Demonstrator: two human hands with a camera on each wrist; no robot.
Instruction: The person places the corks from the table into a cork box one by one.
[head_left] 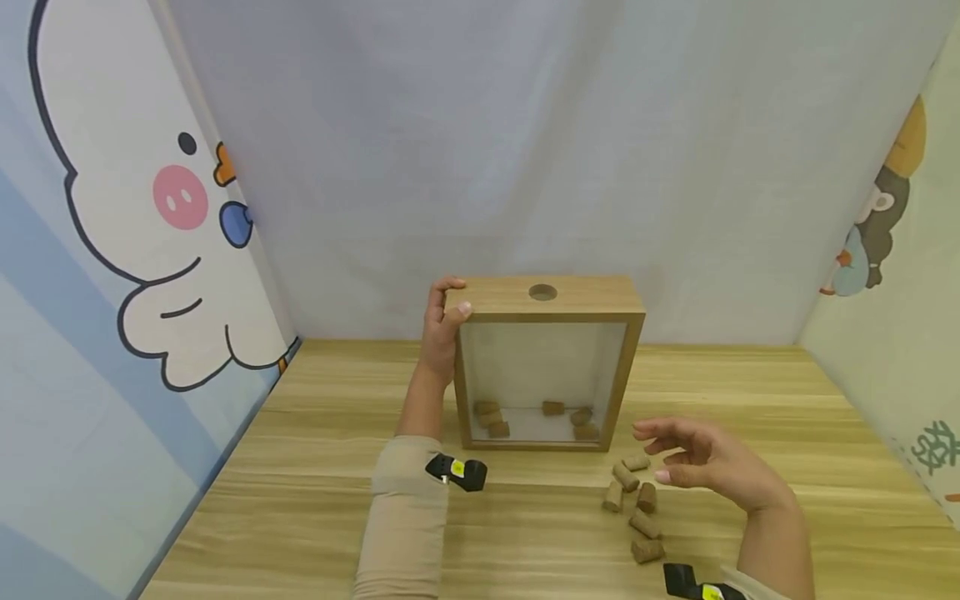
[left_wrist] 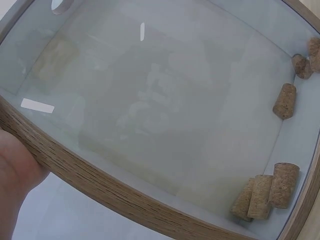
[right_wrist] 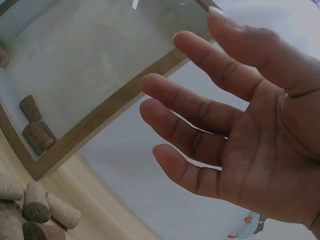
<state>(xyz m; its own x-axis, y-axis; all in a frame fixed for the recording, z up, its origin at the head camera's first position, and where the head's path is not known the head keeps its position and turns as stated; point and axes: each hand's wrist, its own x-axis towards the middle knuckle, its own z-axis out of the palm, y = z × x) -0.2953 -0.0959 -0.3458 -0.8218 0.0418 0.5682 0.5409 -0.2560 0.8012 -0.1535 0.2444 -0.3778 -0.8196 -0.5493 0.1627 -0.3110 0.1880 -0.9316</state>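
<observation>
A shallow wooden box [head_left: 633, 367] with a clear front and a round hole in its top stands upright on the table. My left hand [head_left: 442, 333] grips its upper left corner, thumb on the top near the front edge. Inside, several corks [left_wrist: 285, 185] lie along the bottom, in both corners and near the middle. My right hand [head_left: 712, 462] is in the air to the right of the box, fingers loosely bent and holding nothing. Several loose corks [head_left: 643, 523] lie on the table just left of and below that hand.
The wood-grain table [head_left: 322, 500] extends to both sides of the box. Behind it hangs a pale curtain [head_left: 450, 150]. Cartoon-printed panels flank the table, with a white duck figure [head_left: 112, 167] on the left one.
</observation>
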